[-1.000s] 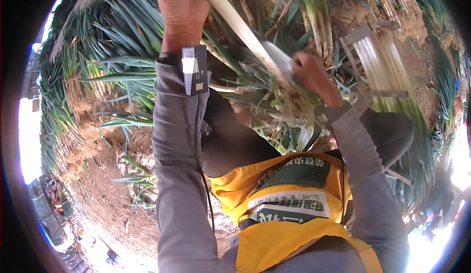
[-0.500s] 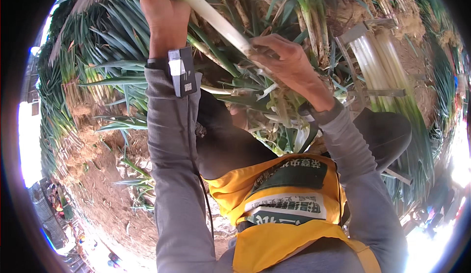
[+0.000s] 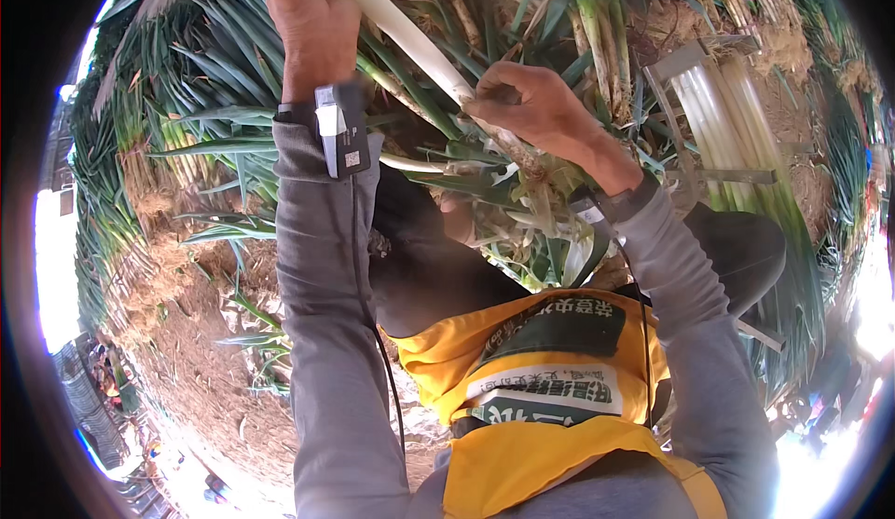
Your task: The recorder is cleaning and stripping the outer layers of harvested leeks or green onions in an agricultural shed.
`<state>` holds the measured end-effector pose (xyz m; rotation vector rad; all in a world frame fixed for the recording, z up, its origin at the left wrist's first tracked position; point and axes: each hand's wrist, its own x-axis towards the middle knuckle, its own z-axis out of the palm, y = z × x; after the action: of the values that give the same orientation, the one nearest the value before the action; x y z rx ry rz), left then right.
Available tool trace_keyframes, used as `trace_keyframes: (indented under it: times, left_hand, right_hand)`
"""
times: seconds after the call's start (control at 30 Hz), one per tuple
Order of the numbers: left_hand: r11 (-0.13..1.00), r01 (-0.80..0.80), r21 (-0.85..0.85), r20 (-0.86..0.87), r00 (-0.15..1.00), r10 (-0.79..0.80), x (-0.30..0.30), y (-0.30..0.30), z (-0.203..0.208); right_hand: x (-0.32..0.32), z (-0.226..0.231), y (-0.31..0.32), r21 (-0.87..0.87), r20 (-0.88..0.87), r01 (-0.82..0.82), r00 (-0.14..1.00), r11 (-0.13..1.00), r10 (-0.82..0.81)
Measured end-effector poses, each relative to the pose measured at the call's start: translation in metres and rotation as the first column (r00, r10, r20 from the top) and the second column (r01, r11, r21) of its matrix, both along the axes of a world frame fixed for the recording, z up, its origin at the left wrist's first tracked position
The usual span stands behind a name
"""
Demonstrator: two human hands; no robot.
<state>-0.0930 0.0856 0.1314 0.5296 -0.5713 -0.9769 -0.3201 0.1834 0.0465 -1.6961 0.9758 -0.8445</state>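
A long green onion (image 3: 407,38) slants across the upper middle, white stalk toward the right and green leaves toward the upper left. My left hand (image 3: 312,27) is closed round its green part at the top edge. Lower down, the fingers of my right hand (image 3: 531,109) pinch the white stalk, with thumb and forefinger curled into a loop. Past that hand, the onion's brownish root end (image 3: 524,157) points down toward a heap of peeled-off scraps (image 3: 550,207). What the right fingertips pinch is partly hidden behind the hand.
At right, a metal rack (image 3: 673,64) holds a bundle of clean white-stalked onions (image 3: 722,123). Unpeeled onions (image 3: 233,62) are piled along the left, and more stand upright (image 3: 592,16) beyond my hands. Bare soil (image 3: 200,351) lies at lower left, by my dark-trousered leg (image 3: 429,249).
My right hand has shifted slightly, its fingers curling tighter at the stalk. More of the root end shows below it. My left hand keeps its grip almost in place.
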Motion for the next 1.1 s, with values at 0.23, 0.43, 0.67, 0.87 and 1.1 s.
trace_keyframes:
  times: [0.23,0.43,0.67,0.87,1.1]
  left_hand:
    - [0.987,-0.16,0.023,0.037,0.987,0.159,0.016,-0.003,0.001]
    - [0.963,-0.233,0.135,0.047,0.972,0.229,0.049,-0.03,-0.014]
    - [0.975,-0.156,0.161,0.169,0.977,0.128,0.049,-0.053,-0.036]
    - [0.961,-0.201,0.192,0.154,0.973,0.173,0.053,-0.05,-0.042]
    - [0.947,-0.318,0.039,0.229,0.926,0.301,0.092,-0.029,-0.026]
  right_hand:
    - [-0.024,-0.01,0.028,-0.311,-0.088,-0.172,0.985,0.935,0.152]
    - [-0.076,-0.041,0.048,0.155,-0.113,-0.03,0.992,0.987,0.048]
    - [-0.091,-0.1,0.08,-0.036,-0.478,0.052,0.876,0.998,-0.063]
    - [-0.108,-0.108,0.081,-0.021,-0.615,0.12,0.781,0.993,-0.107]
    - [-0.12,-0.118,0.099,-0.118,-0.553,0.164,0.809,0.979,-0.202]
